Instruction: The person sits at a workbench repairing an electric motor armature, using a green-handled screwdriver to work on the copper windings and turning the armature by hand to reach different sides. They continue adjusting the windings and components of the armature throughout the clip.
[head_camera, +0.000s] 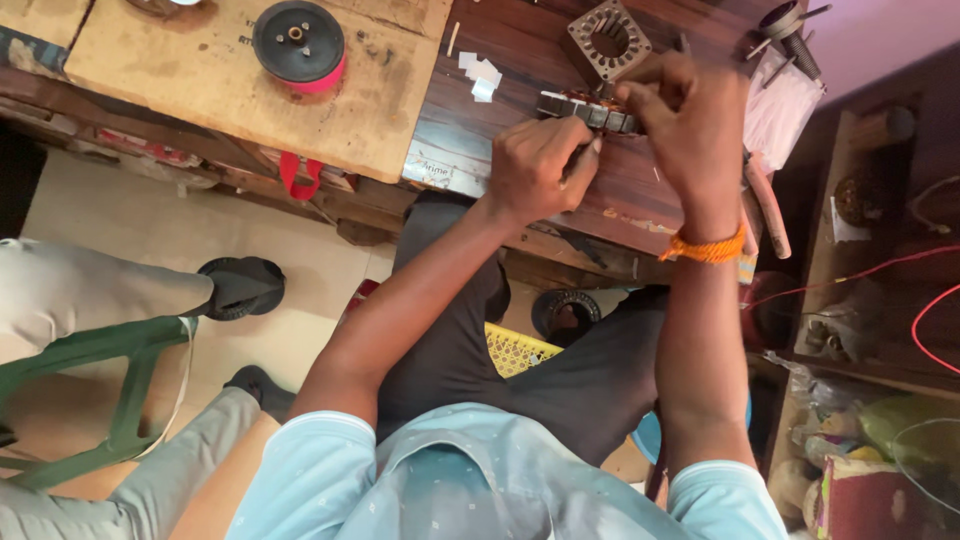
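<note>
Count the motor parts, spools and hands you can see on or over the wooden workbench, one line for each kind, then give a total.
Wound stator being worked on: 1
Bare square stator core: 1
Black spool with a pink rim: 1
The person's hands, left hand and right hand: 2
Total: 5

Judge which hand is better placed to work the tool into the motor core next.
Probably the left hand: it grips a thin tool pointed at the motor core, while the right hand steadies that core from above.
</note>
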